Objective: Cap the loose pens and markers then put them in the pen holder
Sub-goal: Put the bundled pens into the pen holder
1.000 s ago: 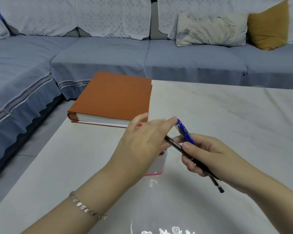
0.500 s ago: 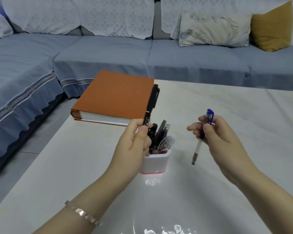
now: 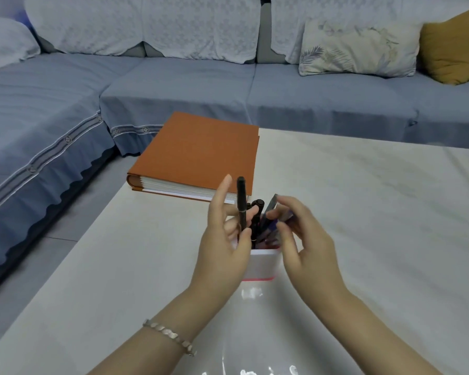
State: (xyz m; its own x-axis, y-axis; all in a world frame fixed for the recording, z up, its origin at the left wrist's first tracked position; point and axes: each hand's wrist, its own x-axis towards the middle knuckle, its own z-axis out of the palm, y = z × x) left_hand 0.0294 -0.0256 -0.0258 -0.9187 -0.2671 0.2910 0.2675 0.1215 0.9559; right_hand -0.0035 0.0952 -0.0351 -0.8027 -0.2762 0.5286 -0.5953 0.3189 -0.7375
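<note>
While the white pen holder [image 3: 263,262] is stood well in from every edge of the pale counter [image 3: 363,212], bare surface is left open to its right and toward the near side, where glare is reflected. An orange book [image 3: 201,152] is laid flat at the far left corner, just behind the holder, its spine close to the counter's left edge. A strip of floor [image 3: 73,226] is seen between that edge and the blue sofa [image 3: 173,85], which is wrapped round the far and left sides

The holder is flanked by both hands. A black pen [image 3: 241,201], stood upright, is pinched in the grip of the left hand [image 3: 222,247] between thumb and curled fingers, the forefinger stretched straight; its lower end is hidden behind the thumb at the holder's rim, so whether it is inside cannot be told. A blue pen [image 3: 274,226], blurred, is clamped in the grip of the right hand [image 3: 309,244] and tilted over the holder's mouth. Several dark pens [image 3: 257,212] are stood inside. A pink band is carried round the holder's base. A bracelet [image 3: 171,335] is worn on the left wrist
</note>
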